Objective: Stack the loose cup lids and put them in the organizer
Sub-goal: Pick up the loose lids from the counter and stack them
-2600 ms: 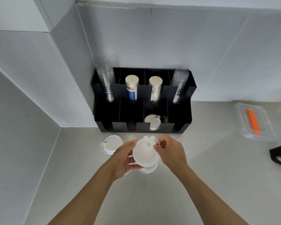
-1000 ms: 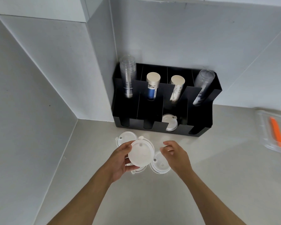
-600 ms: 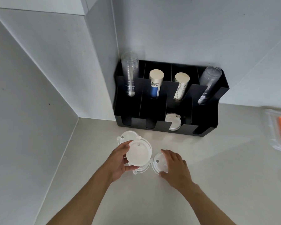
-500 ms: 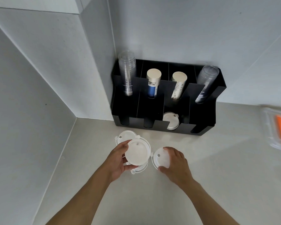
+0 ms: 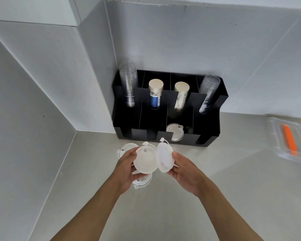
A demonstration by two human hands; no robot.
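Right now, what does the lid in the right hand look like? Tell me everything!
The lid in the right hand is round, white and looks like thin, cloudy plastic. A little plug tab on a thin strap sticks up from its top edge. It is tilted on edge, pinched by the right hand, and its left edge sits right beside the lid in the left hand.

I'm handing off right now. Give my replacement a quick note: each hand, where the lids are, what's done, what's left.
Left hand: holds the lid stack.
Right hand: holds a single lid, tilted, beside the stack.
On the counter: one lid behind the left hand, another lid under it.
Done: lids already sit in the organizer, third front slot.
Left: add the single lid, collect both counter lids, slot the stack.
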